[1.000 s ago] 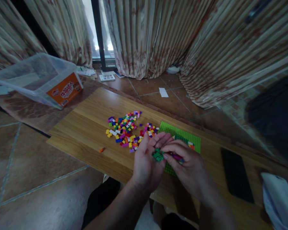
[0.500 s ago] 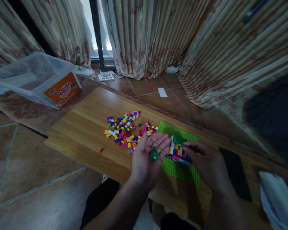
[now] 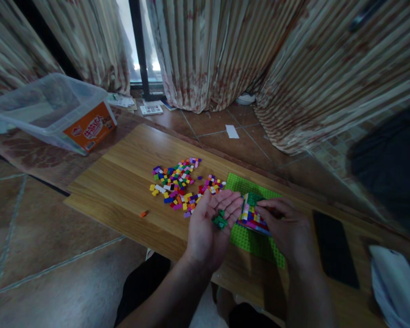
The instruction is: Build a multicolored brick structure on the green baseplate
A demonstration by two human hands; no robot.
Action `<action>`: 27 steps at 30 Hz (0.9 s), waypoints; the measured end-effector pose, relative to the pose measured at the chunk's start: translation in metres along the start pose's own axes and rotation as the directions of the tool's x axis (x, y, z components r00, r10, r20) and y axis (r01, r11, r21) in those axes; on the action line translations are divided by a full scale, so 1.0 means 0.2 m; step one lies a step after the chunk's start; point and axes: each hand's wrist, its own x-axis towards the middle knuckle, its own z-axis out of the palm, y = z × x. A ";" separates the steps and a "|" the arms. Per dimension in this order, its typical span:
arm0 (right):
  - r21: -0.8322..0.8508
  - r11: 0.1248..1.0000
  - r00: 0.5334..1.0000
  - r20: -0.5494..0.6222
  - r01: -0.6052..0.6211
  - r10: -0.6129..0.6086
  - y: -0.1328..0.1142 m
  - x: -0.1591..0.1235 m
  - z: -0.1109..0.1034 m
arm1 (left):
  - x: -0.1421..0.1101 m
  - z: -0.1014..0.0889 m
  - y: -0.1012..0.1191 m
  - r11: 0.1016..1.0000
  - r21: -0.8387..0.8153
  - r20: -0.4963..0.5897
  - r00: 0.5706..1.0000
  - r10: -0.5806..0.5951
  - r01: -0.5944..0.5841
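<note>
My left hand is palm up and slightly cupped, with several small green toy bricks lying in it. Just right of its fingertips stands a multicoloured toy-brick build with a green part on its far side, set on a bright green studded baseplate. My right hand reaches over the build's right side, thumb and fingers pinched together at its green top. Whatever is between those fingertips is hidden.
Loose coloured bricks are spread on the wooden table, with one orange brick apart. A clear plastic bin stands at the far left. A dark flat object and a whitish bundle lie at the right.
My right hand has shifted slightly left over the build, its fingertips nearer the green top. My left hand and its green bricks stay in place.
</note>
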 end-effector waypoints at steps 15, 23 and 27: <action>-0.028 1.000 0.999 0.033 -0.005 0.006 0.00 0.01 0.00 | 0.01 0.00 -0.01 1.000 0.019 0.007 1.000 -0.008 0.008; 0.059 0.998 1.000 -0.008 -0.014 0.015 -0.02 -0.01 -0.05 | 0.01 0.00 -0.02 1.000 0.004 0.013 1.000 -0.011 0.011; 0.138 0.990 0.995 -0.084 -0.034 0.045 -0.09 -0.02 -0.08 | 0.01 0.01 -0.01 1.000 -0.006 0.015 1.000 -0.004 0.004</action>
